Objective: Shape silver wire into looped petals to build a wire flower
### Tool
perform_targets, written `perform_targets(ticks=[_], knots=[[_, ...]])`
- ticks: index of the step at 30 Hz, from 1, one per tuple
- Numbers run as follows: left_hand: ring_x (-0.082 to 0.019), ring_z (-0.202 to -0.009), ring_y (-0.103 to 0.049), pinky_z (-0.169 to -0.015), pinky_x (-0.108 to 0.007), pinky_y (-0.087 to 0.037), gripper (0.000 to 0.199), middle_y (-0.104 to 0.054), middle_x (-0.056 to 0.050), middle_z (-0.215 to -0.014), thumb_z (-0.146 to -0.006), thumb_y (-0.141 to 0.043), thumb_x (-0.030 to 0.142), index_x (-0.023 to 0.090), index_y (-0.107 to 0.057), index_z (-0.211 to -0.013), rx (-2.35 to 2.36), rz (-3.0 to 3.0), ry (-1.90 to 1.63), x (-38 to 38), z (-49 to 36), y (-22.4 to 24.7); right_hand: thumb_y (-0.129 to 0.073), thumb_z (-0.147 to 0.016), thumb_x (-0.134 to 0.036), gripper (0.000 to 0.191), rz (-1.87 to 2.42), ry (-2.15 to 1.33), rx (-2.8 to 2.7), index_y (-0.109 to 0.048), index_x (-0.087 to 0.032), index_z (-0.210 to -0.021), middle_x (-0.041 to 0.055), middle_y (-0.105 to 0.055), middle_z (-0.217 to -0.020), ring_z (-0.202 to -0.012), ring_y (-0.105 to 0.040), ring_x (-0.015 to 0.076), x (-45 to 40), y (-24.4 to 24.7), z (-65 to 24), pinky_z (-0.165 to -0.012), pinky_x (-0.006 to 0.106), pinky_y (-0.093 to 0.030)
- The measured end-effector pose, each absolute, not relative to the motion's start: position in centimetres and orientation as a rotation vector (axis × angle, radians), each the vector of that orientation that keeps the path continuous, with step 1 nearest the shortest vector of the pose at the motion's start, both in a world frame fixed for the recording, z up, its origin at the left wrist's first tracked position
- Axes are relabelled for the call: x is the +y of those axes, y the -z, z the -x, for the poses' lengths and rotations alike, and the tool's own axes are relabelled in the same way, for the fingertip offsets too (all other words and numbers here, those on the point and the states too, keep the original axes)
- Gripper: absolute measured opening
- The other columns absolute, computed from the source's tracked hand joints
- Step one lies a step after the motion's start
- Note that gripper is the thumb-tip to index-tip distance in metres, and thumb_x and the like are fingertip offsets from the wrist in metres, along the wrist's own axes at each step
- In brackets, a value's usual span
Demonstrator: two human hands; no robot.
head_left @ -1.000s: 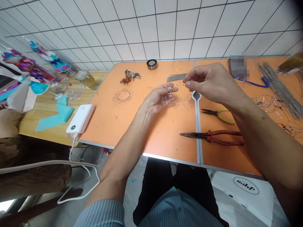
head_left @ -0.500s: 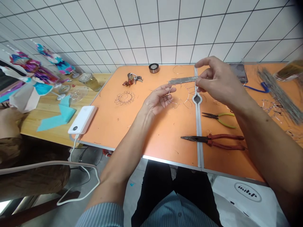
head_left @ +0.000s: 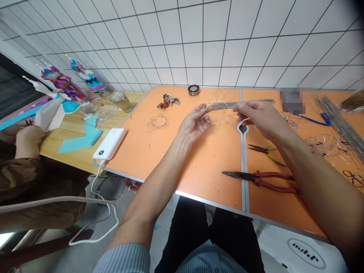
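Note:
Between thumb and finger, my left hand (head_left: 196, 123) holds a thin wire ring (head_left: 228, 112), its other fingers loosely curled. To the right, the fingertips of my right hand (head_left: 257, 115) are pinched together close to the ring. Whether a thin wire sits in that pinch is too fine to make out. A bundle of straight wires (head_left: 226, 105) runs behind the ring and behind my right fingers, its far ends showing past the hand. A flower-shaped wire piece (head_left: 158, 121) lies left of my hands. Red-handled long-nose pliers (head_left: 257, 177) and smaller yellow-handled pliers (head_left: 263, 149) lie nearer me.
A tape roll (head_left: 193, 90) and a small wired ornament (head_left: 168, 101) sit toward the wall. Wire scraps (head_left: 327, 144) and a thick wire bundle (head_left: 345, 123) lie at right. A white power bank (head_left: 109, 144) with a cable is at left; another person's arm (head_left: 28, 142) is beyond.
My right hand has lowered and closed toward the ring; the wire bundle now runs behind its fingers. My left hand keeps the ring. The whole view has shifted somewhat.

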State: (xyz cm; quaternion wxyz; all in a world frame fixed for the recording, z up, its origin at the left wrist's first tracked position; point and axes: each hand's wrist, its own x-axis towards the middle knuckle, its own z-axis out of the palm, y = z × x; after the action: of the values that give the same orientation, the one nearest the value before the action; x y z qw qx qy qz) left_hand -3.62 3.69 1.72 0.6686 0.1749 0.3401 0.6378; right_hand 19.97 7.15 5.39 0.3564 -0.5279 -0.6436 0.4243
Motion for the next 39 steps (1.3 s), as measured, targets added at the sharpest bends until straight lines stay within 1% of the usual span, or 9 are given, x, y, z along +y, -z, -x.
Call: perform_targets(ticks=[3, 5, 8, 11, 14, 17, 21, 28, 39], knots=[[-0.007, -0.060, -0.070, -0.068, -0.022, -0.061, 0.015, -0.084, 0.002, -0.090, -0.107, -0.067, 0.006, 0.021, -0.071, -0.111, 0.766, -0.391, -1.444, 3.6, 3.4, -1.8, -0.091, -0.099, -0.059, 0.038, 1.232, -1.241, -1.636, -0.088, -0.022, -0.097, 0.0089, -0.077, -0.095, -0.086, -0.071, 0.0191, 7.9, -3.9, -20.1, -0.069, 0.028, -0.058], [-0.007, -0.060, -0.069, -0.068, -0.021, -0.059, 0.019, -0.084, 0.002, -0.090, -0.107, -0.068, 0.006, 0.022, -0.069, -0.117, 0.775, -0.397, -1.448, 3.5, 3.2, -1.9, -0.100, -0.087, -0.066, 0.046, 1.168, -1.330, -1.587, -0.087, -0.023, -0.092, 0.0073, -0.075, -0.093, -0.083, -0.068, 0.0173, 8.1, -3.3, -20.1, -0.064, 0.026, -0.056], [-0.007, -0.061, -0.069, -0.070, -0.021, -0.059, 0.027, -0.084, 0.002, -0.091, -0.104, -0.070, 0.006, 0.022, -0.066, -0.125, 0.794, -0.406, -1.452, 3.3, 2.9, -1.8, -0.110, -0.073, -0.063, 0.050, 1.132, -1.433, -1.509, -0.082, -0.022, -0.083, 0.0042, -0.069, -0.084, -0.075, -0.061, 0.0141, 8.1, -3.1, -19.9, -0.057, 0.024, -0.051], [-0.007, -0.064, -0.069, -0.073, -0.023, -0.060, 0.024, -0.085, 0.001, -0.094, -0.102, -0.074, 0.008, 0.022, -0.066, -0.120, 0.803, -0.430, -1.426, 3.2, 2.7, -1.7, -0.114, -0.066, -0.054, 0.049, 1.109, -1.486, -1.464, -0.079, -0.021, -0.078, 0.0029, -0.066, -0.077, -0.069, -0.058, 0.0124, 7.8, -3.5, -19.7, -0.055, 0.024, -0.047], [-0.008, -0.069, -0.070, -0.079, -0.024, -0.060, 0.012, -0.087, -0.002, -0.098, -0.101, -0.077, 0.013, 0.021, -0.070, -0.107, 0.802, -0.502, -1.372, 3.1, 2.8, -1.8, -0.113, -0.066, -0.047, 0.046, 1.073, -1.495, -1.444, -0.077, -0.021, -0.076, 0.0026, -0.066, -0.075, -0.067, -0.056, 0.0119, 7.7, -3.8, -19.6, -0.056, 0.025, -0.048], [-0.011, -0.076, -0.071, -0.083, -0.026, -0.060, 0.005, -0.088, -0.004, -0.103, -0.100, -0.081, 0.021, 0.021, -0.078, -0.104, 0.830, -0.578, -1.336, 3.0, 3.1, -1.9, -0.112, -0.068, -0.042, 0.041, 1.057, -1.476, -1.434, -0.077, -0.021, -0.075, 0.0027, -0.065, -0.077, -0.071, -0.057, 0.0123, 7.7, -4.0, -19.8, -0.058, 0.024, -0.050], [-0.013, -0.081, -0.072, -0.088, -0.028, -0.058, 0.008, -0.087, -0.006, -0.104, -0.098, -0.084, 0.026, 0.019, -0.080, -0.103, 0.873, -0.629, -1.329, 3.1, 3.3, -1.8, -0.109, -0.073, -0.040, 0.037, 1.059, -1.473, -1.436, -0.076, -0.023, -0.073, 0.0025, -0.064, -0.079, -0.074, -0.056, 0.0129, 7.9, -4.3, -20.1, -0.060, 0.022, -0.051], [-0.011, -0.078, -0.071, -0.086, -0.029, -0.057, 0.016, -0.084, -0.004, -0.099, -0.091, -0.089, 0.027, 0.017, -0.079, -0.098, 0.926, -0.724, -1.222, 3.2, 3.5, -1.2, -0.105, -0.080, -0.035, 0.029, 1.043, -1.473, -1.413, -0.079, -0.023, -0.076, 0.0043, -0.063, -0.082, -0.078, -0.056, 0.0144, 7.7, -4.8, -20.4, -0.061, 0.022, -0.051], [-0.010, -0.078, -0.069, -0.085, -0.029, -0.058, 0.014, -0.083, -0.002, -0.098, -0.085, -0.090, 0.024, 0.017, -0.078, -0.089, 0.929, -0.769, -1.203, 3.4, 3.7, -0.6, -0.102, -0.081, -0.031, 0.026, 1.050, -1.459, -1.432, -0.078, -0.024, -0.073, 0.0043, -0.062, -0.081, -0.077, -0.056, 0.0150, 7.6, -5.0, -20.3, -0.062, 0.025, -0.051]])
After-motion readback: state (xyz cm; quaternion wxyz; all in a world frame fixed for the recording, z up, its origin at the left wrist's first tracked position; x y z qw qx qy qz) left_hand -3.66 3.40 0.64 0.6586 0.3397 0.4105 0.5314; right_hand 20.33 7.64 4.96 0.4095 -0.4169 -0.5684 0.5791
